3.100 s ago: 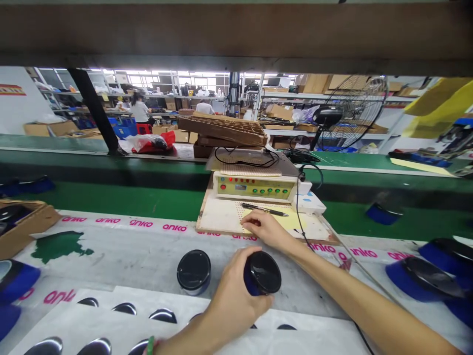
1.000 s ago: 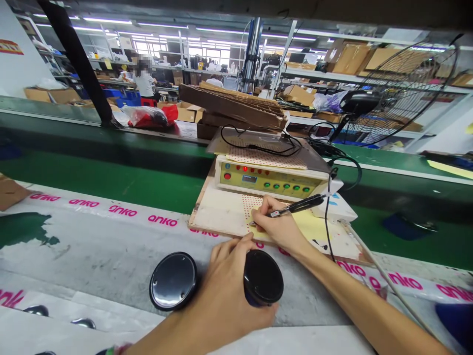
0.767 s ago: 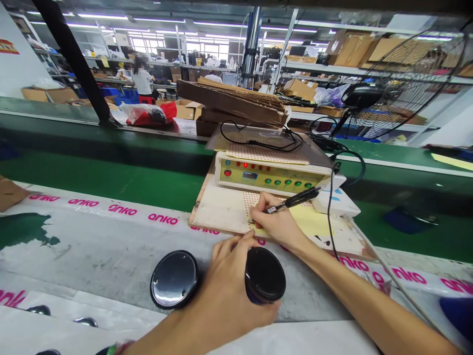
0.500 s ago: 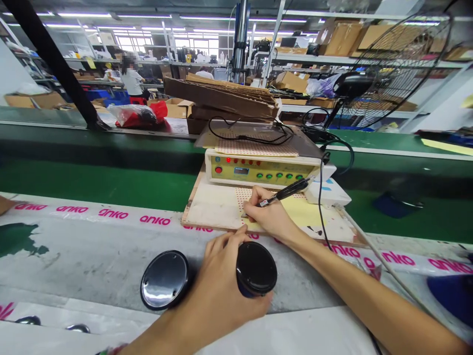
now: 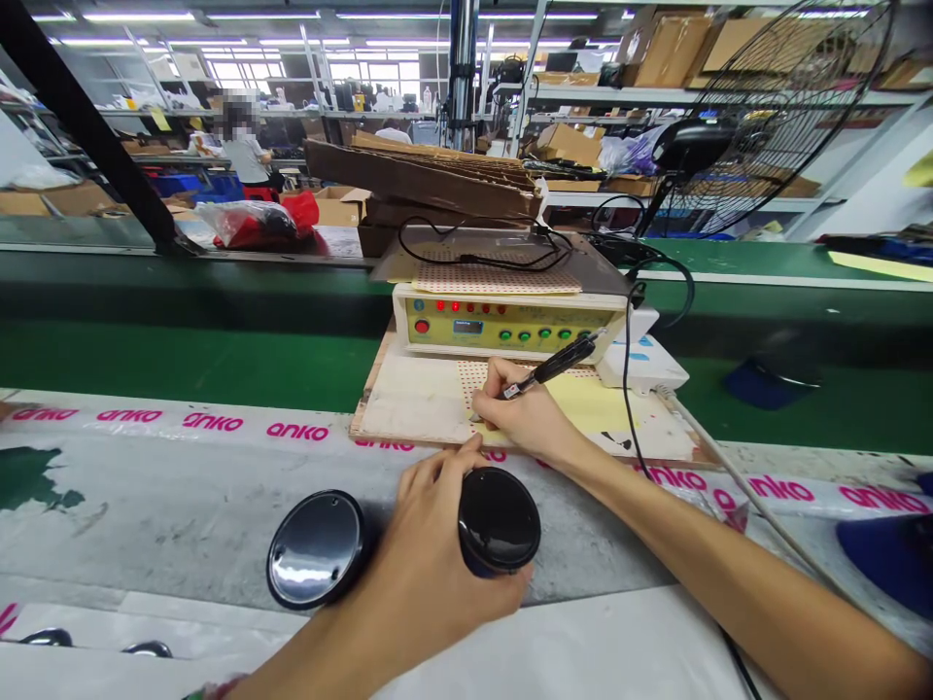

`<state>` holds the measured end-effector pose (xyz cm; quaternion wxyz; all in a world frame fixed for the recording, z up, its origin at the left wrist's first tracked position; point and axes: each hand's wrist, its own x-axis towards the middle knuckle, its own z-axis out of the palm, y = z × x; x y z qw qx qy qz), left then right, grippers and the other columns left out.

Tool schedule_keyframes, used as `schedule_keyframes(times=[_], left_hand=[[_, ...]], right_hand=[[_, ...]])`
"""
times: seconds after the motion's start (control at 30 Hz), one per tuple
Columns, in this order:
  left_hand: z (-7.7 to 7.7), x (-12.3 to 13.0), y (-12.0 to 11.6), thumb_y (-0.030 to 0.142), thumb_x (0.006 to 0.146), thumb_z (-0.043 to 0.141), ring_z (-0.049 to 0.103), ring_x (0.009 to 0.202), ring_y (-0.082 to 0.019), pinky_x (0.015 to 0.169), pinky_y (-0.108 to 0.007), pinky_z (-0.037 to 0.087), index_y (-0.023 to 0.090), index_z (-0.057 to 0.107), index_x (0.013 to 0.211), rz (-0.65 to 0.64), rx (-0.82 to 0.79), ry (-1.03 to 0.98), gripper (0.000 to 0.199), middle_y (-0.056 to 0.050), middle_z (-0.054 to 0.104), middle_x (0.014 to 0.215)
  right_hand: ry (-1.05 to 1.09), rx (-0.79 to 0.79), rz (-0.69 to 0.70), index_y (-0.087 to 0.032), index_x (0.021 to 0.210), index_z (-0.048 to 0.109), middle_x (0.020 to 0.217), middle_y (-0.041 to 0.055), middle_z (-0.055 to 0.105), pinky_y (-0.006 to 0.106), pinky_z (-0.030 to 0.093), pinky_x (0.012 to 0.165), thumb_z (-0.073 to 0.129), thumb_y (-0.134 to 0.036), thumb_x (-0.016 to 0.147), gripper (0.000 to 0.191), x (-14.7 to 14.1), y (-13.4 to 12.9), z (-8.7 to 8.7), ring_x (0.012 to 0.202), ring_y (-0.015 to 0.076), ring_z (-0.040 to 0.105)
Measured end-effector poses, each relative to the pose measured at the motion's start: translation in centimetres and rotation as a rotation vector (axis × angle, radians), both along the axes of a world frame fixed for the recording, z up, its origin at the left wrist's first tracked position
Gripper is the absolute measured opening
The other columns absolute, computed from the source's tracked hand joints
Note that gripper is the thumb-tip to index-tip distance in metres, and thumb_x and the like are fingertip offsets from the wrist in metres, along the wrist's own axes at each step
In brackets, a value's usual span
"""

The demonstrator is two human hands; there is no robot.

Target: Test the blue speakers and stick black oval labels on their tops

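My left hand (image 5: 444, 544) is wrapped around a dark cylinder (image 5: 500, 525) with a glossy black round top, seemingly standing on the bench. A similar cylinder (image 5: 317, 549) sits left of my left wrist, its shiny top facing up. Closed in a pinch, my right hand (image 5: 521, 418) also has a black pen (image 5: 558, 365) in it, the clear end pointing up and right. Its fingertips touch the sheet of small red dot stickers (image 5: 470, 377) on a pale board (image 5: 408, 399). What lies under those fingertips is too small to tell.
Behind the board's front stands a tester box (image 5: 510, 326) with buttons and red lights. Cables and a white adapter (image 5: 645, 365) lie at its right. A green conveyor (image 5: 182, 360) runs behind, carrying a dark blue piece (image 5: 773, 382). A fan (image 5: 773, 126) stands back right.
A second red light has come on at the tester box. The view has shifted slightly; both hands keep nearly the same pose, with the pen and dark cylinder still held.
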<state>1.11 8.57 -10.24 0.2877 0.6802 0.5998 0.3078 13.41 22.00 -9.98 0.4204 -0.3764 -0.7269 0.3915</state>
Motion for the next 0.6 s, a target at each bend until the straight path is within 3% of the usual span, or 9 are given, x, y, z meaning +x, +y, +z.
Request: schedule_keyframes(times=[0.6], left_hand=[[0.27, -0.01, 0.05, 0.033, 0.061, 0.073, 0.043, 0.120, -0.030, 0.101, -0.046, 0.036, 0.023, 0.042, 0.120, -0.003, 0.004, -0.013, 0.067, -0.009, 0.049, 0.129]], right_hand=[[-0.014, -0.020, 0.046, -0.023, 0.060, 0.035, 0.053, -0.0069, 0.041, 0.025, 0.030, 0.052, 0.052, -0.020, 0.065, 0.018, 0.25, -0.22, 0.34, 0.052, 0.0117, 0.038]])
